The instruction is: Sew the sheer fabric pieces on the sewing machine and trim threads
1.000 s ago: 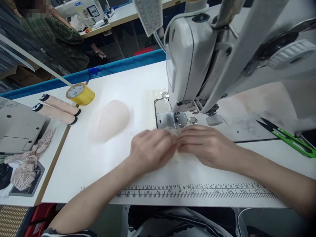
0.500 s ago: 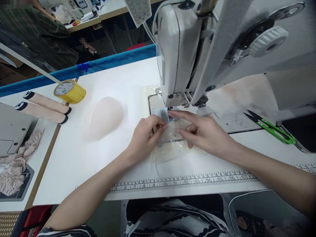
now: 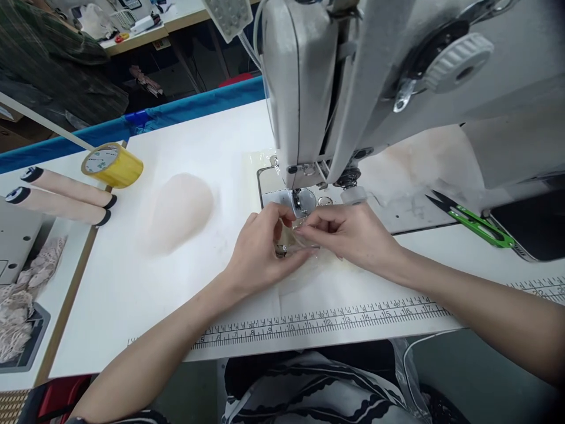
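In front of the sewing machine needle, my right hand (image 3: pixel 353 235) pinches a thin clear plastic strip (image 3: pixel 301 228) between thumb and fingertips. My left hand (image 3: pixel 260 253) is curled around the other side of the strip, its thumb stretched out under it toward my right hand. Its exact hold is partly hidden by its own fingers. Just beyond the fingertips are the presser foot (image 3: pixel 298 200) and the metal needle plate (image 3: pixel 278 197). The sewing machine head (image 3: pixel 304 88) stands above them.
A pale, rounded sheer fabric piece (image 3: pixel 183 212) lies left. Beyond it are a yellow tape roll (image 3: pixel 113 165) and two pale thread spools (image 3: pixel 66 197). Green-handled snips (image 3: pixel 479 224) and a dark phone (image 3: pixel 529 227) lie right. A printed ruler (image 3: pixel 309 330) lines the front edge. A person (image 3: pixel 53 59) is behind.
My right hand's fingers have closed from a spread pose into a pinch on the strip. My left thumb has stretched out toward the right. The view has shifted slightly.
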Available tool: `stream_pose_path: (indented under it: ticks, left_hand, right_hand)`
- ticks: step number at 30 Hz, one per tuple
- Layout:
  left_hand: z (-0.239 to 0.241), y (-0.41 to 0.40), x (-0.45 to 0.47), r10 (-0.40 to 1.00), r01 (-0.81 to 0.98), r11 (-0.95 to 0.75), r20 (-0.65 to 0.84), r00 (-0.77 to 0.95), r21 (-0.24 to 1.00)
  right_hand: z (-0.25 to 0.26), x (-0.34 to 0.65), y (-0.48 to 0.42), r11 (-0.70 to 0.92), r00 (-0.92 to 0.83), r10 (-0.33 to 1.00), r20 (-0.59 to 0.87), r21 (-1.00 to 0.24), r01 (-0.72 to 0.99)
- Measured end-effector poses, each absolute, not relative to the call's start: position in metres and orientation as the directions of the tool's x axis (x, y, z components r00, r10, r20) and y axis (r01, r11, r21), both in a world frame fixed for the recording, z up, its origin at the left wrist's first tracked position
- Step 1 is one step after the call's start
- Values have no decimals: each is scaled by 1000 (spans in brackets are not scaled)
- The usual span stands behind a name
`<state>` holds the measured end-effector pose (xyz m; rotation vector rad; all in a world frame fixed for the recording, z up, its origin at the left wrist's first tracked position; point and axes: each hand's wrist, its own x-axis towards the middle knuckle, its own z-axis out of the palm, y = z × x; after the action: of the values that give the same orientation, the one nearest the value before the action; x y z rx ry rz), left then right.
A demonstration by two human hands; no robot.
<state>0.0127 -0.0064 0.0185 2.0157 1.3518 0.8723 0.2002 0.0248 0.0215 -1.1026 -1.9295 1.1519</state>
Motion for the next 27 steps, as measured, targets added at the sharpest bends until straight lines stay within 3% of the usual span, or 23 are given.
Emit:
stream_pose_path:
  ticks: [7,13,19,23,27]
  left_hand:
    - [31,-9,17,944,452,14,-161,288,892]
    - [28,-9,20,978,474,-35,-68,199,880]
    - [30,2,6,955,251,136,-194,222,958]
    - [30,-5,5,975,363,-98,16,222,927]
    - [21,-13,7,882,638,-467,378,283,612]
  right_hand:
    - [18,198,25,319,-440,888,132,-867,384]
    - [19,198,25,289,-445,888,118,-895,340]
    - [22,202,27,262,-468,880,83,-907,330]
    - [21,205,25,410,-495,845,204,-841,353]
    - [14,206,23,688,-525,708,473,-630,360]
